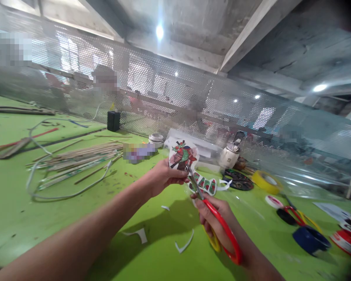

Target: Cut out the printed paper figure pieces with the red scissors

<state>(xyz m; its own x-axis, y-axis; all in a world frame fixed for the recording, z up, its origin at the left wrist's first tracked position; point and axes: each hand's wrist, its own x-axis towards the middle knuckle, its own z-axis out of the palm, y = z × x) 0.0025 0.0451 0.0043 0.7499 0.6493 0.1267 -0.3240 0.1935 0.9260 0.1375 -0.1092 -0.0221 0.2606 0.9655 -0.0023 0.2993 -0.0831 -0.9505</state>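
Reaching forward: left hand (163, 177) pinching cutout (181, 155), right hand (214, 218) gripping scissors (211, 207).

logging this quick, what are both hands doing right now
Left hand: closed, holding the printed paper cutout.
Right hand: closed, holding the red-and-yellow scissors.
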